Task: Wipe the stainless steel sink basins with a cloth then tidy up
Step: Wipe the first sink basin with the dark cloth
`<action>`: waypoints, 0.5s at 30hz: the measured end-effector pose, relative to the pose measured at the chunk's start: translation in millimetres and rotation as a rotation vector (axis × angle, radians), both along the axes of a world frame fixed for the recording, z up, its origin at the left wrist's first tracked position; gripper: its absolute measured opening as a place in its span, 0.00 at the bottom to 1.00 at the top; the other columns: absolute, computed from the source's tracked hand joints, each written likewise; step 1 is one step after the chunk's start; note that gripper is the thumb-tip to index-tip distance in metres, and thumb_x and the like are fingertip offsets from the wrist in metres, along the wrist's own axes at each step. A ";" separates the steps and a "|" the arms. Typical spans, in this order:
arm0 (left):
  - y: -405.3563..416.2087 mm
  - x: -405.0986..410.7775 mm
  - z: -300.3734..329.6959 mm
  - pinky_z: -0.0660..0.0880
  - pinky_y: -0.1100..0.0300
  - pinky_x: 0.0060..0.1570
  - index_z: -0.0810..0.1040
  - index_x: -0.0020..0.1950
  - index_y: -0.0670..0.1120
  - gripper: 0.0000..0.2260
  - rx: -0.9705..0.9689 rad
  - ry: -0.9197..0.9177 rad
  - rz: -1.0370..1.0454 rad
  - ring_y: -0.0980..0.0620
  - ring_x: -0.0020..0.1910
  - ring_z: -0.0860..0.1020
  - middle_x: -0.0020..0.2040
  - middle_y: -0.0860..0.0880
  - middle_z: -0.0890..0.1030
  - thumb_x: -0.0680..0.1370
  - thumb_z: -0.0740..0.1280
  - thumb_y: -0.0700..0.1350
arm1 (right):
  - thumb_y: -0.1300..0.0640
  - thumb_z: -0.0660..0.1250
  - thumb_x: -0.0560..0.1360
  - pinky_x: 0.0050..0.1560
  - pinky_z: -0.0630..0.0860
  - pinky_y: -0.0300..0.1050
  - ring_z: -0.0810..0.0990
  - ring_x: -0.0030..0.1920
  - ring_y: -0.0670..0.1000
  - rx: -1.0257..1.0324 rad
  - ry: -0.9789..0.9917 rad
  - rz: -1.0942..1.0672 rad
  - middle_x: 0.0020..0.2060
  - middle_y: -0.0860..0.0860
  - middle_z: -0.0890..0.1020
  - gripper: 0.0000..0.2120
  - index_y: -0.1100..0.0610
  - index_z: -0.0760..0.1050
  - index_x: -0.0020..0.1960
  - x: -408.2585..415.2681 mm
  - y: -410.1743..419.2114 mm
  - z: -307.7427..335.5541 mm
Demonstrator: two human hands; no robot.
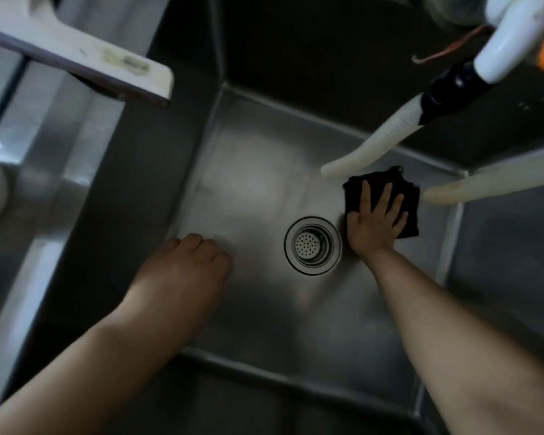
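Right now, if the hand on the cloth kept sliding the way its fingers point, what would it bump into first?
Probably the cream hose hanging at the basin's far right corner. The right hand lies flat on the dark cloth, fingers aimed there. Depth is unclear, so it might slide under to the sink wall.

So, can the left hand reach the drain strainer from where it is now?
Probably yes. The left hand hangs with fingers curled beside the drain strainer, with only bare sink floor between them. The right hand presses the cloth on the strainer's other side.

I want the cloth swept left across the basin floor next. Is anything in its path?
Yes. The drain strainer sits just left of the right hand pressing the dark cloth, and the left hand hangs curled farther left.
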State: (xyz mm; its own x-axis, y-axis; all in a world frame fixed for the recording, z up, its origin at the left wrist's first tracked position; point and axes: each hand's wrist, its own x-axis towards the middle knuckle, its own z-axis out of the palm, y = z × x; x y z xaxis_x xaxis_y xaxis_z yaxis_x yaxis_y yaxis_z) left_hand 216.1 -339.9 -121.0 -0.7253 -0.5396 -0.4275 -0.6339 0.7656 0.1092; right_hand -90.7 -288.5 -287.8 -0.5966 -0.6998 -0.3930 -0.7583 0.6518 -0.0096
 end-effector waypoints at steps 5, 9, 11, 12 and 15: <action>-4.5 14.0 3.0 0.77 0.54 0.37 0.80 0.38 0.44 0.07 -0.019 0.036 0.073 0.42 0.38 0.80 0.38 0.44 0.81 0.65 0.70 0.47 | 0.47 0.50 0.78 0.69 0.33 0.62 0.35 0.74 0.62 -0.046 -0.030 0.165 0.76 0.57 0.39 0.31 0.44 0.39 0.76 44.1 -57.1 -4.9; -5.7 23.4 -6.8 0.78 0.53 0.37 0.83 0.39 0.43 0.15 0.007 -0.012 0.123 0.42 0.38 0.81 0.38 0.43 0.82 0.57 0.79 0.46 | 0.46 0.50 0.77 0.69 0.34 0.64 0.34 0.74 0.63 -0.085 -0.058 0.306 0.76 0.56 0.38 0.31 0.42 0.38 0.76 86.5 -93.7 -6.5; -5.6 26.4 -10.0 0.78 0.52 0.39 0.83 0.41 0.43 0.16 0.019 -0.036 0.146 0.42 0.39 0.81 0.39 0.44 0.83 0.58 0.79 0.48 | 0.46 0.50 0.78 0.69 0.33 0.63 0.34 0.74 0.63 -0.080 -0.054 0.394 0.76 0.56 0.39 0.31 0.42 0.39 0.76 107.7 -105.3 -8.1; -5.5 27.3 -11.8 0.78 0.51 0.42 0.83 0.45 0.43 0.16 0.055 -0.084 0.158 0.42 0.43 0.81 0.43 0.44 0.83 0.61 0.77 0.49 | 0.46 0.51 0.78 0.69 0.31 0.63 0.34 0.74 0.63 -0.082 -0.052 0.443 0.76 0.56 0.40 0.31 0.42 0.40 0.76 118.1 -108.7 -8.9; -4.9 28.1 -14.2 0.76 0.50 0.47 0.82 0.50 0.46 0.15 0.066 -0.124 0.184 0.43 0.48 0.79 0.47 0.45 0.82 0.67 0.74 0.50 | 0.45 0.53 0.78 0.68 0.30 0.62 0.35 0.74 0.64 -0.103 -0.083 0.569 0.77 0.57 0.41 0.31 0.42 0.43 0.76 148.3 -109.4 -10.1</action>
State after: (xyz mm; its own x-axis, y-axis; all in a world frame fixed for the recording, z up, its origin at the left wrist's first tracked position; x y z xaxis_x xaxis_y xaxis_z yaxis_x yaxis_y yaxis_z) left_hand 244.1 -344.8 -135.3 -0.5572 -0.6257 -0.5460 -0.7738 0.6297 0.0680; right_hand 57.6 -397.9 -297.8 -0.0859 -0.9380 -0.3357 -0.9829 0.1349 -0.1255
